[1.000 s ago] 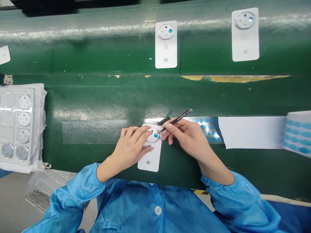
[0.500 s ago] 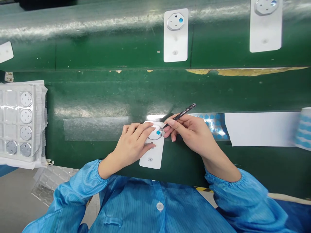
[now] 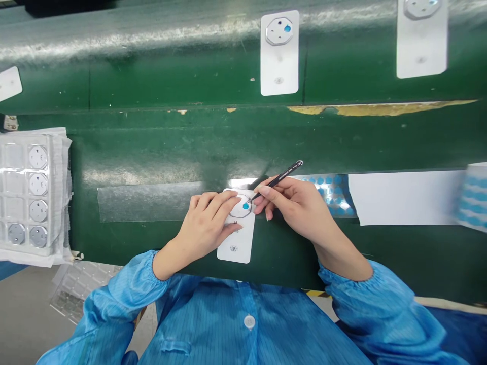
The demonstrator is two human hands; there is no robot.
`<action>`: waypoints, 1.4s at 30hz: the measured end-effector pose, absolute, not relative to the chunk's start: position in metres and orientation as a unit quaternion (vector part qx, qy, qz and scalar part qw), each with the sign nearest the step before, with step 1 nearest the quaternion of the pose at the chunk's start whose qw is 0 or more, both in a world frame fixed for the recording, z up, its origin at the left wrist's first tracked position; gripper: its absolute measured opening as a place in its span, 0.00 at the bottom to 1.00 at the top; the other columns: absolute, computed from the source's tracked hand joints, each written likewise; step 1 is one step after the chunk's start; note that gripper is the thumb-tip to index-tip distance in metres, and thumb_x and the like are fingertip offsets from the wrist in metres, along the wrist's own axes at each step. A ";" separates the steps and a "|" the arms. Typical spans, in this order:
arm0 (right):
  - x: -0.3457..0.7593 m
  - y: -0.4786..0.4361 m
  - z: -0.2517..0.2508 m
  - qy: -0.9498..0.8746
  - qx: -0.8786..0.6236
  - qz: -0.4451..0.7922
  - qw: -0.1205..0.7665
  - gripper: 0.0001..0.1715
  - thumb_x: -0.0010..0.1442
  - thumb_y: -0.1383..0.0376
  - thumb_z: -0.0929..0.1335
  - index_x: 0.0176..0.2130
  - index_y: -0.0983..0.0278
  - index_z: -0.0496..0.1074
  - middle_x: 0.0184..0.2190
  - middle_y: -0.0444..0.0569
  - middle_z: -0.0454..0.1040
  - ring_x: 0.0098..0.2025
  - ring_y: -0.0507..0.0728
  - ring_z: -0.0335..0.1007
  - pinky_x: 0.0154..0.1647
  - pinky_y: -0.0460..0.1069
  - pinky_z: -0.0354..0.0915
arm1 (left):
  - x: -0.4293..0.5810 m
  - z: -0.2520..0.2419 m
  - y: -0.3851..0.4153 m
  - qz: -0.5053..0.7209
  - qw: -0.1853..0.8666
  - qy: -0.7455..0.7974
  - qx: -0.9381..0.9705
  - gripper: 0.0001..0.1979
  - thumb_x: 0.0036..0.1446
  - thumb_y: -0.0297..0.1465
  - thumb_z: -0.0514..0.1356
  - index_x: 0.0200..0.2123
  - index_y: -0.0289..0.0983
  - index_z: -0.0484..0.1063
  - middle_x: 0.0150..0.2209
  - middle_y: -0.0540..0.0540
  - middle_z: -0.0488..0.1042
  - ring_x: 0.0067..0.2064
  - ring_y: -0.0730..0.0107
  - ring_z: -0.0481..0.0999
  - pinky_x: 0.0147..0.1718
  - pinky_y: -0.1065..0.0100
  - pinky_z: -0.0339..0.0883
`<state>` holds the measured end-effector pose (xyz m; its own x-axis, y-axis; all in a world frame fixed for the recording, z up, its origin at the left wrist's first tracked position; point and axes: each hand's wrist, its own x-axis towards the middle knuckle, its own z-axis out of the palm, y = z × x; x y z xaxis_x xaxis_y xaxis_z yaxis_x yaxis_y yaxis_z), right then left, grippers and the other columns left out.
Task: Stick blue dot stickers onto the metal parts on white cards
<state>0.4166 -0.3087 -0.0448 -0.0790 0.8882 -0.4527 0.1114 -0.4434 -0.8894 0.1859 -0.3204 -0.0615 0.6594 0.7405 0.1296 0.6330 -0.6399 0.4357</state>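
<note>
A white rectangular plate [image 3: 235, 247] with rounded corners lies on the green bench in front of me. Near its far end it bears a white octagonal piece [image 3: 236, 209] with a round blue sticker [image 3: 245, 206] on it. My left hand [image 3: 207, 220] holds the plate from the left, fingertips across the octagonal piece and thumb lower on the plate. My right hand [image 3: 291, 203] is closed in a pinch around dark tweezers [image 3: 279, 178]. The tweezers' tip is at the blue sticker; whether it touches cannot be made out.
A clear tray [image 3: 49, 197] with octagonal pieces stands at the left. A sheet of blue stickers [image 3: 331, 190] lies behind my right hand, with white paper [image 3: 407, 198] beyond it. Two more white plates [image 3: 279, 66] lie on the far strip, and part of another shows at far left.
The view has shifted slightly. My hands, the plate and the tweezers keep nearly the same positions relative to each other, with the tip still at the blue sticker.
</note>
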 end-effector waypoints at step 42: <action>0.416 -0.314 -0.057 -0.354 -0.532 0.617 0.460 0.24 0.57 0.46 0.77 0.38 0.64 0.77 0.26 0.48 0.79 0.24 0.53 0.73 0.22 0.47 0.68 | 0.210 -0.042 -0.358 -0.066 -0.005 0.376 0.924 0.27 0.72 0.28 0.52 0.71 0.28 0.59 0.70 0.29 0.61 0.67 0.46 0.67 0.48 0.56 0.70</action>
<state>0.4161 -0.3140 -0.0572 -0.0121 0.9438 -0.3304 -0.1900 -0.3266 -0.9259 0.2103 -0.3579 -0.0423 0.7089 0.6952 -0.1189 0.6939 -0.7177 -0.0593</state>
